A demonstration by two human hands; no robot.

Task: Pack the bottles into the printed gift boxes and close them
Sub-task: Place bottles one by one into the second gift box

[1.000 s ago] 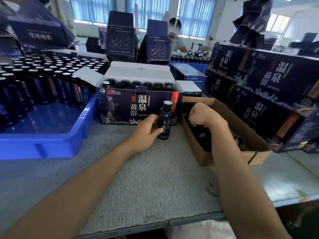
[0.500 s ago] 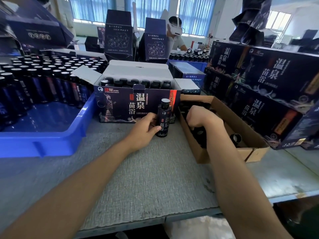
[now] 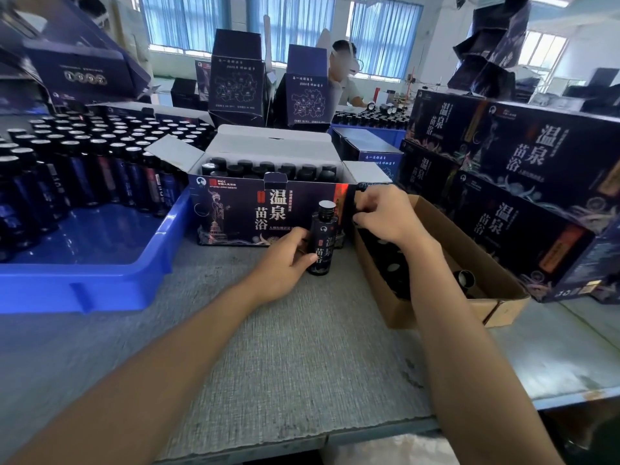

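An open printed gift box (image 3: 235,213) stands mid-table, its flaps up and several black-capped bottles (image 3: 268,169) standing inside. In front of its right end a dark bottle (image 3: 323,239) stands upright on the table, and my left hand (image 3: 285,260) holds it around the lower body. My right hand (image 3: 385,216) is raised over the near end of a brown cardboard box (image 3: 436,307), close to the gift box's right corner. Its fingers curl round a dark bottle (image 3: 355,209) that is mostly hidden by the hand.
A blue tray (image 3: 100,276) full of dark bottles sits on the left. Closed printed boxes (image 3: 523,209) are stacked on the right behind the cardboard box, which holds more bottles lying down. Folded empty boxes and another person are at the back. Grey table surface lies in front.
My right hand has risen from inside the cardboard box toward the gift box's right corner. My left hand keeps holding the upright bottle in the same spot.
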